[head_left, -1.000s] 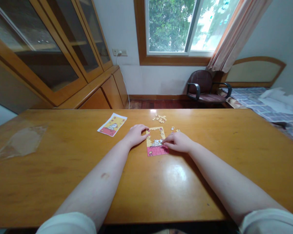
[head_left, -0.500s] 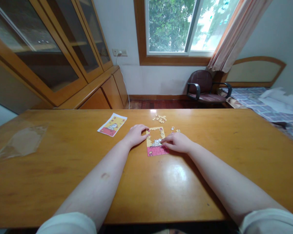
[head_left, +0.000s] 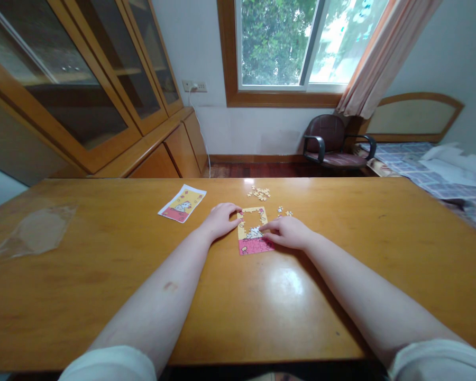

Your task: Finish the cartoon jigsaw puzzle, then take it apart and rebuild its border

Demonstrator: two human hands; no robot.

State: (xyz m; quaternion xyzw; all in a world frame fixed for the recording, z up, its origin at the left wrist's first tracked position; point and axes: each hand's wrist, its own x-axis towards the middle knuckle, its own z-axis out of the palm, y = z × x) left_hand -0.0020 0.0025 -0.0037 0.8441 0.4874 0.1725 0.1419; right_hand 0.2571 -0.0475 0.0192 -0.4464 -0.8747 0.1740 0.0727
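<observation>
A partly assembled jigsaw puzzle (head_left: 256,246) lies flat on the table, pink below, yellow round the border, with a white figure partly filled in. Its middle is a gap through which the tabletop shows. At the puzzle's left edge rests my left hand (head_left: 221,219), open, thumb and forefinger apart and touching the border. My right hand (head_left: 289,232) reaches over the right side, forefinger stretched onto the white pieces and thumb lower down, apart from it. No piece is visible between those fingers. A few loose puzzle pieces (head_left: 289,213) lie just beyond the right hand, partly hidden by it.
Several more loose pieces (head_left: 261,193) are heaped beyond the puzzle. A printed reference picture (head_left: 182,203) lies to the left, and a clear plastic bag (head_left: 37,230) farther left on the wooden table (head_left: 230,317). Past the table stand a chair (head_left: 329,140) and a glass-doored cabinet (head_left: 143,140).
My right forefinger has shifted slightly left and up over the white pieces. My left hand stays at the puzzle's edge.
</observation>
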